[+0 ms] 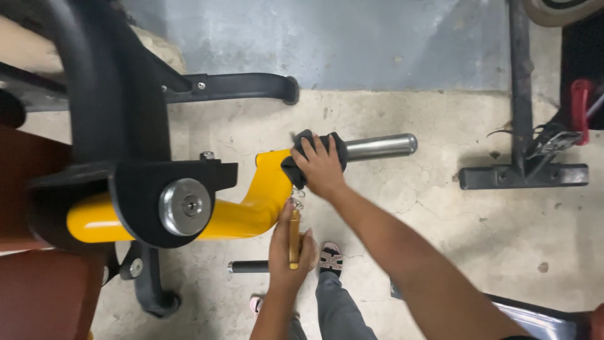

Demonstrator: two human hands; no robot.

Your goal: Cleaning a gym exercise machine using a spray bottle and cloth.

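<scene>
My right hand (324, 169) presses a black cloth (308, 154) against the end of a yellow curved machine arm (251, 208), just where a chrome sleeve bar (380, 147) sticks out to the right. My left hand (290, 252) is below it, wrapped around a small yellow-handled tool (294, 238) with a metal spring at its top, which points up toward the yellow arm. The yellow arm runs left into a black pivot housing (151, 201) with a round steel cap (184, 206).
The machine's black frame (113, 82) and a black foot bar (233, 85) fill the upper left. A maroon pad (31, 189) lies at the left edge. Another black stand (522, 173) sits to the right on the cracked concrete floor. My sandalled foot (330, 259) is below.
</scene>
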